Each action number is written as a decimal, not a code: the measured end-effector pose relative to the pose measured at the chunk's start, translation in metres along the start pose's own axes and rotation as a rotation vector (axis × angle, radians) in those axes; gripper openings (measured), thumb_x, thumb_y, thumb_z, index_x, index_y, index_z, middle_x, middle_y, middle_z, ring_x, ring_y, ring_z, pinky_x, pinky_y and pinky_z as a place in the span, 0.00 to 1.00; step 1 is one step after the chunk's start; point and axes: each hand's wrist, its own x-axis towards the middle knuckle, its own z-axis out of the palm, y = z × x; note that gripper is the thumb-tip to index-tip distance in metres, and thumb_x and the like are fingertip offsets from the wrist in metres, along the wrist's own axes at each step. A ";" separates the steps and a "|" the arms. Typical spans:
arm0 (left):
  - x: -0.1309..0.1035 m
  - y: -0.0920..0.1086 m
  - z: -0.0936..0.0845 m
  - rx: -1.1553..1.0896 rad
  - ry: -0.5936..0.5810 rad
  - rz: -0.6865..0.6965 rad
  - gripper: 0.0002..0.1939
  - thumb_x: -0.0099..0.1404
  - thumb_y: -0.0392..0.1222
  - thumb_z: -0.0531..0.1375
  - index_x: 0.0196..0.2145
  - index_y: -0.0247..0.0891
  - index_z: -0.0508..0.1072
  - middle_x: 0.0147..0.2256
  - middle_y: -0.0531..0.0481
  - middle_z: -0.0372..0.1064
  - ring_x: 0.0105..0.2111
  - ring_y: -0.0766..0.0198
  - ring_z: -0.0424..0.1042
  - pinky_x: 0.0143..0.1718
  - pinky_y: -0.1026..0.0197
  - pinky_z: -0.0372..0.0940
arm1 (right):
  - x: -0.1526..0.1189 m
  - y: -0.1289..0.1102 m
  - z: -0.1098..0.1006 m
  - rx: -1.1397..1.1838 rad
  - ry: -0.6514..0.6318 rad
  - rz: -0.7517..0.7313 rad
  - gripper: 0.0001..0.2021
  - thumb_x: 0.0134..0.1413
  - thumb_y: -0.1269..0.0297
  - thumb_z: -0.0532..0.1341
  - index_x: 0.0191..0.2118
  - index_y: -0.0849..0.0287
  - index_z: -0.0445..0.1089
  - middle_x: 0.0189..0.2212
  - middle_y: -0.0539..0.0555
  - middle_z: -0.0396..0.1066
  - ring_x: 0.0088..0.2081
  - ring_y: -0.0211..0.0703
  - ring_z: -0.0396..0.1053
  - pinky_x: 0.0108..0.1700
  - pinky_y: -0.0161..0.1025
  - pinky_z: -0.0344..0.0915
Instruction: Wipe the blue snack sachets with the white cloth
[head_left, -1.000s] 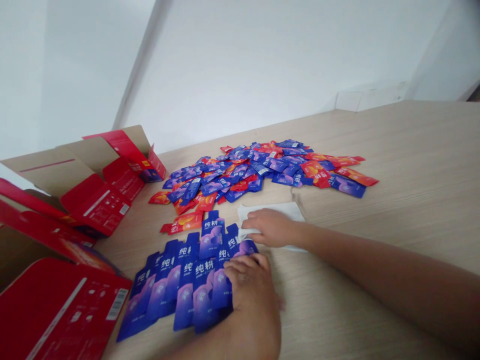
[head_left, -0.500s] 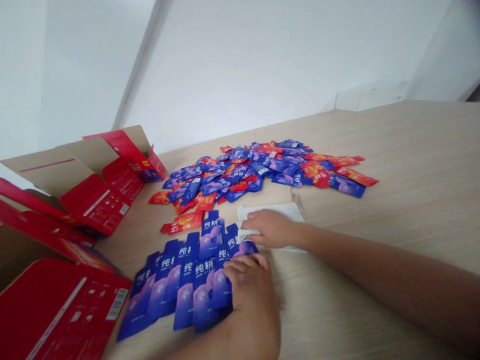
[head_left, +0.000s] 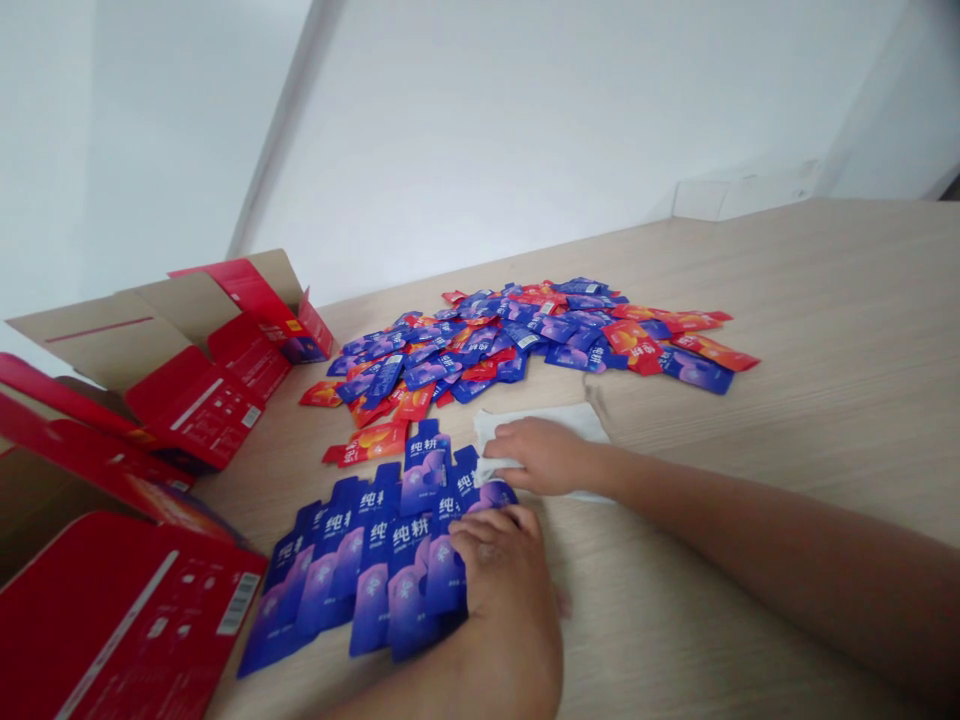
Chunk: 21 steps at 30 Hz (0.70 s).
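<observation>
My left hand is closed at the right end of a spread of blue-purple sachets, its fingers curled over a blue sachet that shows only at the top. Just beyond it, my right hand presses a white cloth with bent fingers. One folded edge of the cloth pokes out under the fingertips and touches the sachet at my left hand. The spread sachets lie face up, overlapping in rough rows. My left thumb and the lower part of the held sachet are hidden.
Behind the hands lies a loose heap of blue and orange-red sachets. Open red cartons with raised flaps line the left side. A white box sits against the wall at the far edge of the wooden table.
</observation>
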 end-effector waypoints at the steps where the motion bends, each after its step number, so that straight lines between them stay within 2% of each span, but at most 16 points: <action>1: 0.000 0.000 0.000 0.006 0.007 -0.007 0.51 0.30 0.63 0.68 0.49 0.31 0.67 0.47 0.22 0.68 0.45 0.29 0.67 0.42 0.39 0.57 | 0.000 0.000 0.000 -0.002 -0.006 -0.002 0.11 0.57 0.60 0.54 0.41 0.59 0.68 0.34 0.55 0.68 0.34 0.44 0.65 0.34 0.38 0.55; 7: -0.001 0.001 -0.001 0.011 0.005 -0.015 0.52 0.28 0.64 0.68 0.50 0.31 0.67 0.47 0.22 0.68 0.45 0.29 0.67 0.44 0.39 0.56 | -0.002 -0.003 0.001 0.007 -0.033 -0.123 0.11 0.56 0.58 0.55 0.41 0.57 0.68 0.35 0.54 0.68 0.35 0.44 0.65 0.37 0.39 0.56; 14: -0.001 0.000 -0.002 0.005 0.024 -0.030 0.51 0.28 0.63 0.69 0.48 0.31 0.68 0.46 0.23 0.69 0.45 0.30 0.67 0.42 0.42 0.57 | 0.001 0.001 -0.001 -0.025 -0.039 0.038 0.12 0.57 0.59 0.54 0.43 0.59 0.68 0.36 0.57 0.68 0.36 0.46 0.65 0.36 0.38 0.56; 19: -0.001 0.000 -0.002 0.003 0.010 -0.018 0.52 0.28 0.63 0.69 0.50 0.32 0.67 0.47 0.23 0.68 0.45 0.28 0.67 0.41 0.41 0.57 | -0.003 -0.001 0.000 0.031 -0.031 -0.124 0.10 0.56 0.59 0.55 0.40 0.58 0.68 0.34 0.54 0.68 0.35 0.45 0.65 0.36 0.38 0.56; 21: -0.001 0.000 -0.002 0.000 0.002 -0.012 0.52 0.29 0.64 0.68 0.50 0.32 0.66 0.47 0.23 0.68 0.46 0.28 0.67 0.42 0.39 0.56 | -0.003 -0.002 0.001 0.044 -0.033 -0.145 0.11 0.56 0.59 0.55 0.40 0.58 0.68 0.34 0.54 0.68 0.35 0.44 0.65 0.36 0.38 0.56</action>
